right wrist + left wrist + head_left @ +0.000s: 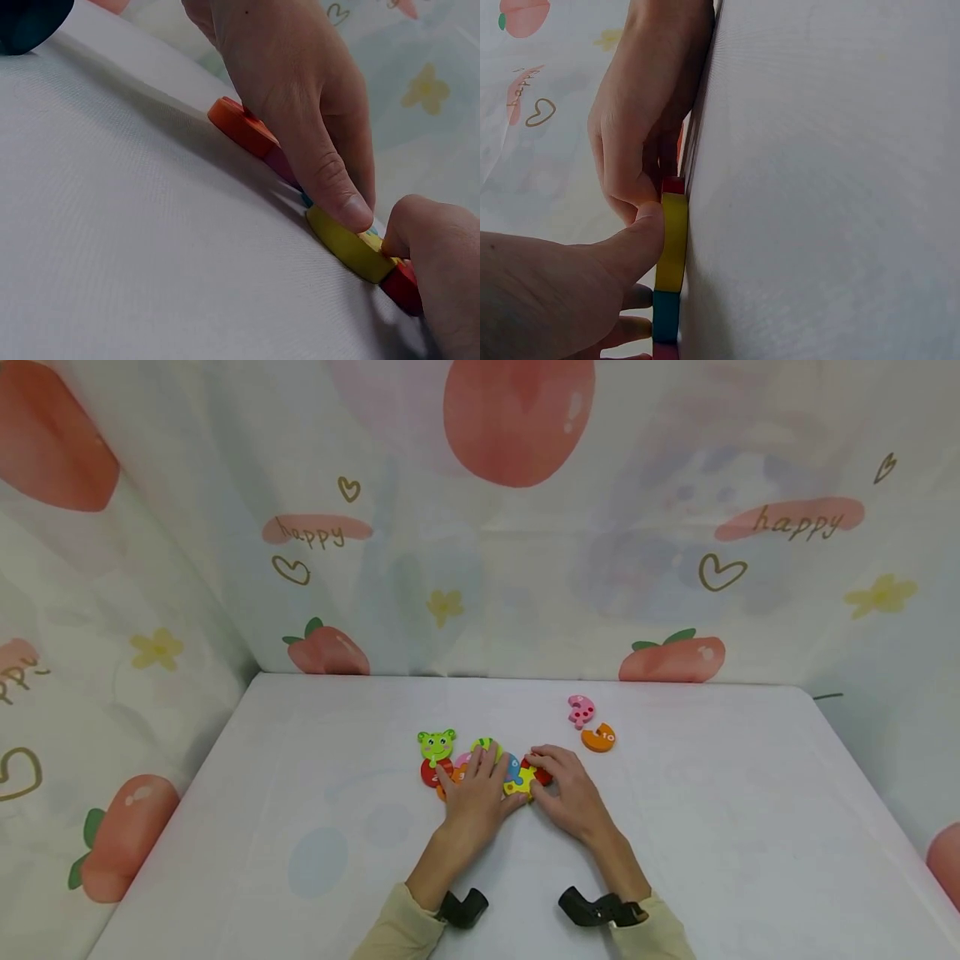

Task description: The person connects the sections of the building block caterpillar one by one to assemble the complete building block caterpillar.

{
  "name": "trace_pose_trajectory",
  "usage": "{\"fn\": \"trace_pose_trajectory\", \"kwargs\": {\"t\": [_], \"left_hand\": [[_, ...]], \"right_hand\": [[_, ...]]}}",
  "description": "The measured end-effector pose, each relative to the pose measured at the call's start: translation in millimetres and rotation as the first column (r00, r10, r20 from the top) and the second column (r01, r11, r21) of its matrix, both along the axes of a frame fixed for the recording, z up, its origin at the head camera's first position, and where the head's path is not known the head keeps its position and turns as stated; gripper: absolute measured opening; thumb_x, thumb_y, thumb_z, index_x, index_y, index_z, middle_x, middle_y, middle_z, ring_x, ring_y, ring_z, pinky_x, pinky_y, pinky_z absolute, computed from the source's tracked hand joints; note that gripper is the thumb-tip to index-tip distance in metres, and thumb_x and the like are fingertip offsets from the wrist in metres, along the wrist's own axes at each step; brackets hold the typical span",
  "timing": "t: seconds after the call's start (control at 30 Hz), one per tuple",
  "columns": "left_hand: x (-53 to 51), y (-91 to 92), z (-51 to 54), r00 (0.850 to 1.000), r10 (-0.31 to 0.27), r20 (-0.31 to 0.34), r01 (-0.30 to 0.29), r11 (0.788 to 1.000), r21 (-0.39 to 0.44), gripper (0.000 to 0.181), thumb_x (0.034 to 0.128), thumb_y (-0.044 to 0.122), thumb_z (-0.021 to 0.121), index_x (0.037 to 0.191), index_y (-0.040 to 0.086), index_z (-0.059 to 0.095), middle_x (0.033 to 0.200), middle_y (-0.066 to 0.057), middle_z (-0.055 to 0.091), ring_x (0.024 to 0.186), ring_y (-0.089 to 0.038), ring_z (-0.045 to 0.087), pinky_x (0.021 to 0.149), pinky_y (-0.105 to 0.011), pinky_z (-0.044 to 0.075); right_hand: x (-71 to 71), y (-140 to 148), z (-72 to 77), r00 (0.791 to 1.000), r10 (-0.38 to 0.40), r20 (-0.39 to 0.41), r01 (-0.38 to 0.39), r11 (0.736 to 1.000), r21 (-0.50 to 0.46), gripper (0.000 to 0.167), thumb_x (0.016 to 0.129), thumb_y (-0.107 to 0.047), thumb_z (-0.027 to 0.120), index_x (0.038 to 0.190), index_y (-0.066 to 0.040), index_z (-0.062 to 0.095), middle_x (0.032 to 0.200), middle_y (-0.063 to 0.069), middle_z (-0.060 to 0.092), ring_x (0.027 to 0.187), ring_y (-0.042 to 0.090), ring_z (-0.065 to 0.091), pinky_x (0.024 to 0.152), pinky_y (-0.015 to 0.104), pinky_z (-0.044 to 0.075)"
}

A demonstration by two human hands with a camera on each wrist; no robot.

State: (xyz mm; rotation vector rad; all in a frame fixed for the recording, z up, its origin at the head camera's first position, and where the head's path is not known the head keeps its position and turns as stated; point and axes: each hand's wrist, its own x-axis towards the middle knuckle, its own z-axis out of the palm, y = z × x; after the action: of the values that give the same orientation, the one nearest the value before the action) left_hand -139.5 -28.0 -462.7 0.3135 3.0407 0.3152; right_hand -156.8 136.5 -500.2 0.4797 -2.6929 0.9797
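A row of joined wooden caterpillar puzzle pieces lies on the white table, starting with a green smiling head piece (437, 744) and a red piece (431, 774) at its left end. My left hand (476, 797) rests on the middle of the row with its fingers spread, hiding part of several pieces. Its thumb touches the yellow piece (674, 241). At the row's right end, my right hand (572, 795) curls its fingers and thumb about a red piece (403, 288) set against the yellow one. The fingertips partly cover that red piece.
Beyond the right hand, a pink spotted piece (581, 711) and an orange piece (598, 738) lie loose on the table (712, 810). A printed cloth (517, 577) hangs behind the table's back edge. Each wrist wears a black camera mount (462, 909).
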Motion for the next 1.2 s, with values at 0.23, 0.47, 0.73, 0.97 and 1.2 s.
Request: {"fn": "trace_pose_trajectory", "kwargs": {"t": [0.23,0.47,0.73,0.97,1.2], "left_hand": [[0.0,0.6,0.4,1.0,-0.011,0.012,0.011,1.0,-0.004,0.069,0.0886,0.055,0.058,0.148,0.027,0.04,0.159,-0.005,0.032,0.149,-0.029,0.027,0.106,-0.078,0.018],[0.3,1.8,4.4,0.997,-0.046,0.058,0.046,0.999,0.005,0.058,0.0916,0.049,0.058,0.146,0.044,0.037,0.16,-0.011,0.028,0.149,-0.037,0.021,0.106,-0.079,0.016],[1.8,1.3,1.8,0.997,-0.077,0.018,0.077,0.997,-0.013,0.051,0.0929,0.048,0.057,0.142,0.041,0.045,0.158,-0.015,0.03,0.147,-0.04,0.025,0.107,-0.077,0.02],[1.4,3.7,-0.1,0.999,-0.053,0.005,0.053,0.999,-0.003,0.049,0.0943,0.051,0.052,0.142,0.042,0.046,0.159,-0.014,0.03,0.148,-0.039,0.025,0.107,-0.077,0.019],[0.5,7.7,-2.6,1.0,-0.027,-0.011,0.026,0.999,-0.023,0.052,0.0915,0.052,0.056,0.141,0.044,0.045,0.157,-0.013,0.033,0.147,-0.039,0.027,0.105,-0.078,0.021]], "right_hand": [[-1.1,0.5,2.3,1.0,-0.027,0.009,0.027,0.999,-0.035,0.036,0.088,-0.017,0.064,0.124,-0.01,0.065,0.135,0.01,0.06,0.133,0.031,0.046,0.111,0.057,0.036],[-4.0,0.9,2.7,0.988,-0.147,-0.037,0.135,0.965,-0.226,0.03,0.089,-0.009,0.063,0.119,-0.008,0.065,0.125,0.01,0.064,0.122,0.028,0.053,0.105,0.053,0.045],[-6.6,2.5,1.9,0.945,-0.326,-0.018,0.298,0.886,-0.355,0.024,0.095,-0.006,0.051,0.117,-0.004,0.063,0.119,0.015,0.065,0.121,0.031,0.055,0.107,0.052,0.042],[-6.6,2.8,3.9,0.945,-0.325,0.016,0.307,0.874,-0.376,0.025,0.096,-0.007,0.048,0.116,-0.002,0.062,0.121,0.016,0.064,0.124,0.031,0.053,0.109,0.053,0.04],[-6.4,1.8,3.3,0.947,-0.321,0.033,0.309,0.876,-0.369,0.024,0.097,-0.009,0.049,0.116,-0.003,0.062,0.122,0.015,0.064,0.124,0.031,0.053,0.107,0.052,0.042]]}}
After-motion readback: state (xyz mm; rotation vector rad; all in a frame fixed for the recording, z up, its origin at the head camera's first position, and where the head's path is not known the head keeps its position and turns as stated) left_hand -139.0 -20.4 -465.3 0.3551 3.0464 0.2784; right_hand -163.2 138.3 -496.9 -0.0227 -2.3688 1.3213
